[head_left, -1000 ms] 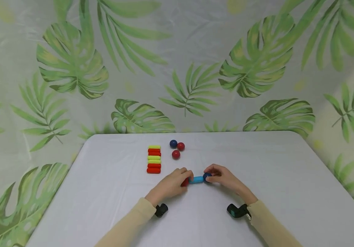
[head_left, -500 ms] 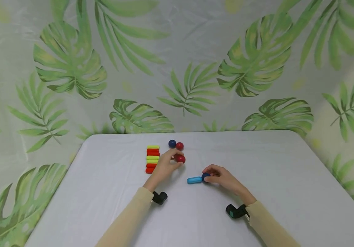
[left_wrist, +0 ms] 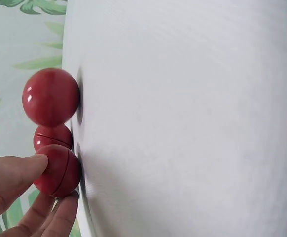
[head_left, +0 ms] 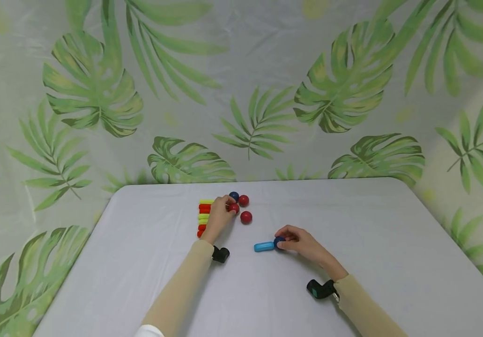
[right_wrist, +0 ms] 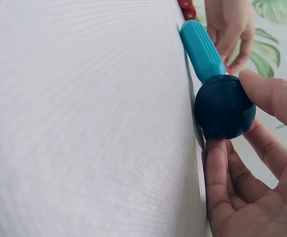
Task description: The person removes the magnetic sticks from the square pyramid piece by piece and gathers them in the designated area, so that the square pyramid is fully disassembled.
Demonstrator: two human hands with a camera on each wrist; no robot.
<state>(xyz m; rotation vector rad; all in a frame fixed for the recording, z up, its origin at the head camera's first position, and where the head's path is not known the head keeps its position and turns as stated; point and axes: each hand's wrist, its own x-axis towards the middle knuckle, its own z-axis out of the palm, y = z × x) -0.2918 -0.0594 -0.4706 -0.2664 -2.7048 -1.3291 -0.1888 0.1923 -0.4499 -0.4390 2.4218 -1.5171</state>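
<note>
My left hand (head_left: 219, 216) pinches a red ball (left_wrist: 58, 170) with a seam line, thumb on one side and fingers on the other. Two more red balls stand close by: one nearer to me (head_left: 246, 217), one farther back (head_left: 243, 200). A dark blue ball (head_left: 234, 196) lies just beyond the left fingertips. My right hand (head_left: 304, 242) holds another dark blue ball (right_wrist: 225, 107) between thumb and fingers, low at the table. From that ball a light blue ridged rod (right_wrist: 201, 49) extends to the left, its end touching the ball in the right wrist view.
Red and yellow rods lie in a column (head_left: 203, 220) left of the balls, partly hidden by my left hand. The white table (head_left: 351, 215) ends at a leaf-patterned curtain (head_left: 262, 93). A dark camera sits on each wrist.
My left hand took a red ball from the blue rod's left end back toward the other balls and let go of it. It now grips a different red ball farther left. My right hand stayed put.
</note>
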